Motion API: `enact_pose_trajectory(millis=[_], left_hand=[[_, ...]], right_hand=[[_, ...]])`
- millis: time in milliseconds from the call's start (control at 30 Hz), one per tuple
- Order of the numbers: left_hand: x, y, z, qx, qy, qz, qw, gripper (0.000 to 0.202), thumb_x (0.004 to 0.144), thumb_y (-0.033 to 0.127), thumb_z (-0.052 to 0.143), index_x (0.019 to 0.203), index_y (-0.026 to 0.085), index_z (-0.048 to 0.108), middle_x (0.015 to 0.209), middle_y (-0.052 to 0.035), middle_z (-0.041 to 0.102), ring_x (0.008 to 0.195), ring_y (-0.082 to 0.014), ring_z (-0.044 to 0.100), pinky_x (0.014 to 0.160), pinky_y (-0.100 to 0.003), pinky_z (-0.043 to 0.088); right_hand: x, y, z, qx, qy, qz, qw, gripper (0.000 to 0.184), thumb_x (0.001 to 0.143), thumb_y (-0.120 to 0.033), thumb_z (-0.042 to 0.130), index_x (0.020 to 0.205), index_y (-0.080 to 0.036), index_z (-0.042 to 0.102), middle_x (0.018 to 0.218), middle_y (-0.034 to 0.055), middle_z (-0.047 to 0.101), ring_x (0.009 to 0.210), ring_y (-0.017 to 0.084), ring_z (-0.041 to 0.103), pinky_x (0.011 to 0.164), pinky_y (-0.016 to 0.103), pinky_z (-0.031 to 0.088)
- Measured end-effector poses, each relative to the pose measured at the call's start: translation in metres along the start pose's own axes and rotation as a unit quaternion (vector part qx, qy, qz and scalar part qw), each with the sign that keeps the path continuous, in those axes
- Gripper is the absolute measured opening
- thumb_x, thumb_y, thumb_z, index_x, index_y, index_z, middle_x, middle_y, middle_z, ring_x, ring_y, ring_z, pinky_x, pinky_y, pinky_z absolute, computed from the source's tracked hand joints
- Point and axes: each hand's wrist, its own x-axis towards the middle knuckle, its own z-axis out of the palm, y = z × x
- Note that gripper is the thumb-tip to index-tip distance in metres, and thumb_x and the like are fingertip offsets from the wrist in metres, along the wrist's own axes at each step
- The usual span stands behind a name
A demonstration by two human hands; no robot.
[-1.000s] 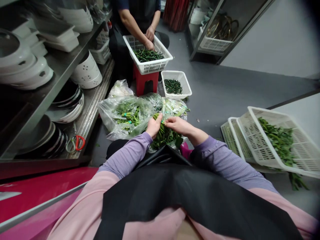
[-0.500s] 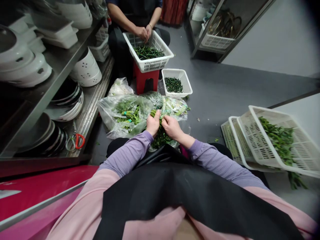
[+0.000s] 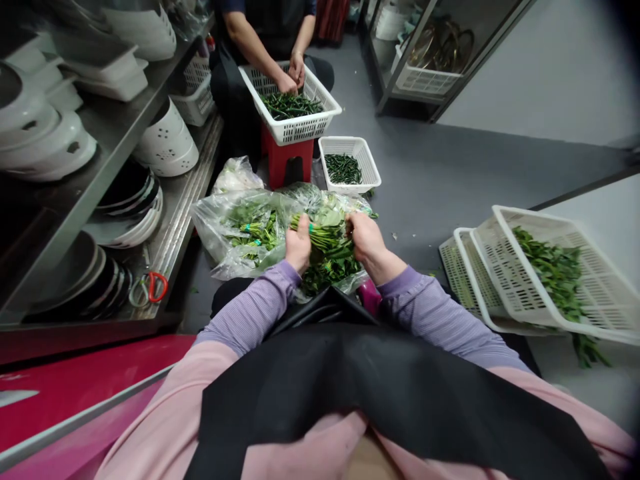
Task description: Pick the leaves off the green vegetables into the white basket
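A bunch of leafy greens (image 3: 325,237) with a teal band round its stems is gripped in my left hand (image 3: 299,247), thumb on top. At the right edge of that bunch, my right hand (image 3: 369,241) has its fingers curled in a pinch. What lies between those fingertips is hidden. Under both hands spread more loose dark green leaves (image 3: 325,275). A clear plastic bag (image 3: 215,233) lies open beyond them, with banded green bunches (image 3: 257,230) inside.
Across from me a person's hands (image 3: 293,79) work over a white basket (image 3: 327,121) of green chillies on a red stool (image 3: 289,163). A smaller basket (image 3: 371,170) holds more chillies. Stacked baskets (image 3: 500,267) with greens stand right. Left is a metal shelf (image 3: 170,233) with dishes and red-handled scissors (image 3: 157,287).
My hands have moved apart; the right went right, away from the left. The banded bunch now shows between them. The other person's hands shifted lower in the basket.
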Motion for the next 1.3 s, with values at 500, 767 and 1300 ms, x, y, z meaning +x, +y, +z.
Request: enact_pose_trajectory(millis=[500, 767, 1300], left_hand=[[0.009, 0.012, -0.004, -0.099, -0.130, -0.064, 0.985, 0.047, 0.072, 0.062, 0.054, 0.062, 0.016, 0.052, 0.057, -0.0013, 0.055, 0.066, -0.0139, 0.059, 0.065, -0.025, 0.047], [0.005, 0.004, -0.004, -0.045, -0.160, -0.058, 0.984, 0.049, 0.070, 0.065, 0.056, 0.064, 0.016, 0.051, 0.056, 0.0010, 0.049, 0.055, -0.0099, 0.049, 0.058, -0.024, 0.043], [0.006, -0.003, -0.004, 0.019, -0.076, -0.037, 0.996, 0.035, 0.068, 0.048, 0.067, 0.068, 0.016, 0.055, 0.058, 0.0007, 0.053, 0.064, -0.0149, 0.056, 0.064, -0.026, 0.045]], right_hand=[[-0.024, -0.036, -0.060, -0.219, -0.081, -0.227, 0.946, 0.017, 0.072, -0.027, 0.064, 0.086, -0.019, 0.065, 0.076, 0.0013, 0.062, 0.069, 0.013, 0.055, 0.071, 0.027, 0.044], [-0.018, -0.025, -0.016, -0.325, -0.155, -0.241, 0.901, 0.019, 0.074, -0.029, 0.064, 0.090, -0.019, 0.070, 0.091, 0.0053, 0.065, 0.084, 0.016, 0.058, 0.074, 0.025, 0.041], [-0.031, -0.035, -0.009, -0.591, -0.207, -0.340, 0.701, 0.031, 0.087, -0.022, 0.034, 0.096, -0.011, 0.061, 0.091, 0.0160, 0.061, 0.078, 0.022, 0.058, 0.059, 0.030, 0.029]])
